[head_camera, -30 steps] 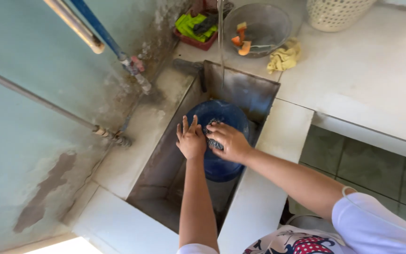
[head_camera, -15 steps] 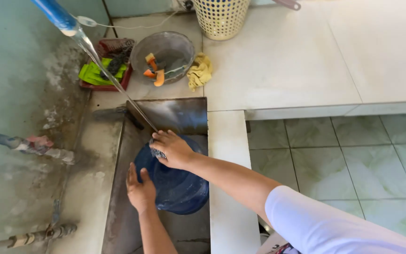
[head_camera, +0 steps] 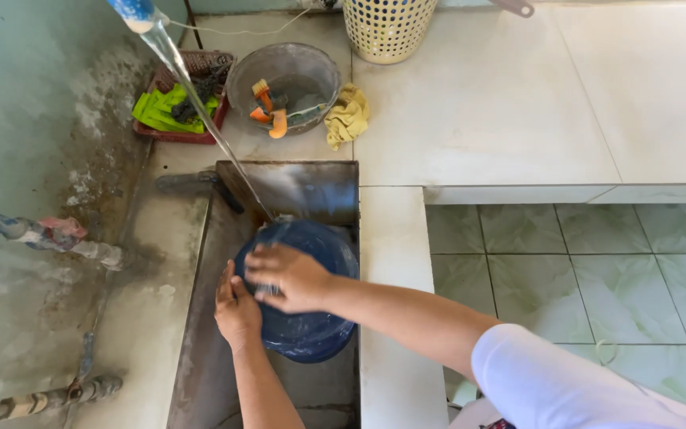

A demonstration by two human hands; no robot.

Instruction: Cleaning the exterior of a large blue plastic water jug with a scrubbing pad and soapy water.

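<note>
Over a recessed steel sink (head_camera: pixel 200 349) set into a pale tiled counter (head_camera: pixel 486 103), a person rinses a round dark-blue plastic vessel (head_camera: pixel 311 326) under a thin stream of water (head_camera: pixel 200 111) falling aslant from a blue-tipped spout (head_camera: pixel 132 9) at the top of the frame. The vessel sits low in the basin, toward its right wall, with the water landing at its far rim. The left hand (head_camera: pixel 237 310) presses against the vessel's left side, fingers together and laid flat on the wall; the right hand (head_camera: pixel 289 276) lies across the top, fingers spread and curled over the surface — whether it grips a cloth or scrubs bare cannot be told through the wet blur. Done well, the job seems to call for the left hand to brace and turn the vessel while the right works round it, keeping the rubbed patch under the stream so loosened dirt runs off into the sink rather than back over clean plastic — and a wet, smooth wall looks likely to slip, so a firm hold matters. Behind the sink stand a grey metal bowl (head_camera: pixel 311 59) holding orange-handled brushes, a crumpled yellow cloth (head_camera: pixel 347 117), a red tray of green scouring pads (head_camera: pixel 170 111) and a cream perforated basket (head_camera: pixel 391 28).
</note>
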